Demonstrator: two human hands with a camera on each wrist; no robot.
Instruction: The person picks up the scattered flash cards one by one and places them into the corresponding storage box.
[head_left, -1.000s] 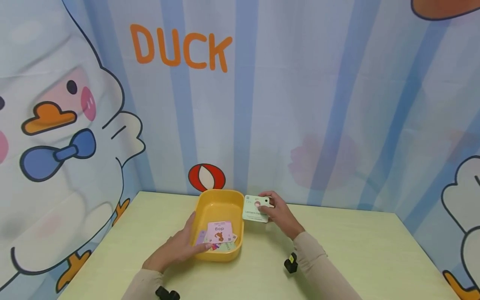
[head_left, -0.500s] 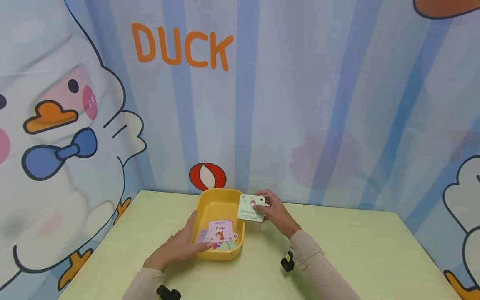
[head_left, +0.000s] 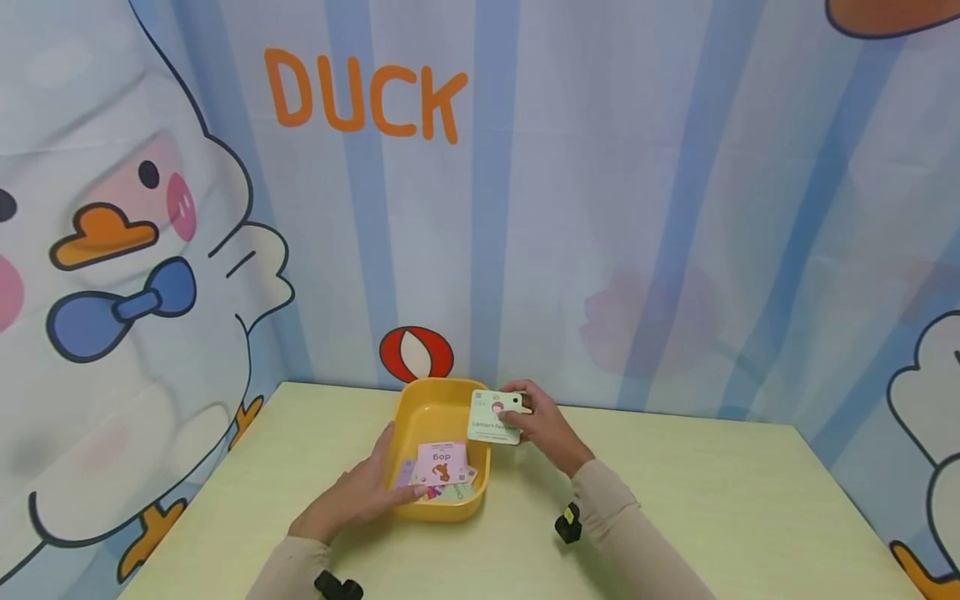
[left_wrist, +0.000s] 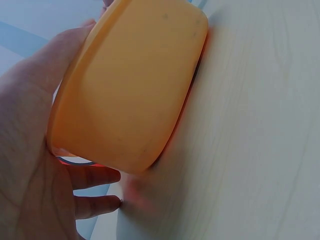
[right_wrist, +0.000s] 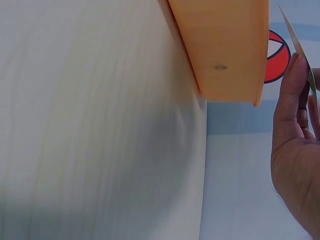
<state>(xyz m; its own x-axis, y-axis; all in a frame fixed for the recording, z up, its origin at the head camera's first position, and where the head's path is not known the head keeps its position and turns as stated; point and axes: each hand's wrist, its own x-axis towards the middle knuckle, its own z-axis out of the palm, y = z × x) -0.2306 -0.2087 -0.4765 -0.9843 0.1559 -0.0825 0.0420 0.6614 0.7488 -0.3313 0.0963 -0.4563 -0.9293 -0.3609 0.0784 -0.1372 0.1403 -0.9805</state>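
Note:
In the head view, my right hand [head_left: 546, 432] pinches a pale green flashcard [head_left: 486, 427] printed "Lantern Fes…", the rest covered by the thumb. The card is over the right rim of a yellow plastic bin [head_left: 411, 408]. The right wrist view has the card [right_wrist: 296, 37] nearly edge-on, above the bin's rim. My left hand [head_left: 360, 492] holds the bin's near left corner, thumb hooked over the rim and fingers along the outer left wall. Inside the bin's near end lie several flashcards, a pink "dog" card [head_left: 442, 463] on top.
The bin stands on a pale yellow table [head_left: 675, 500]. Behind it hangs a blue-striped curtain [head_left: 555, 208] with duck prints. Small black devices are worn on the left wrist [head_left: 337, 586] and the right wrist [head_left: 568, 525].
My right hand has moved left with the green flashcard, from beside the bin to over its right rim. My left hand and the bin stay in place.

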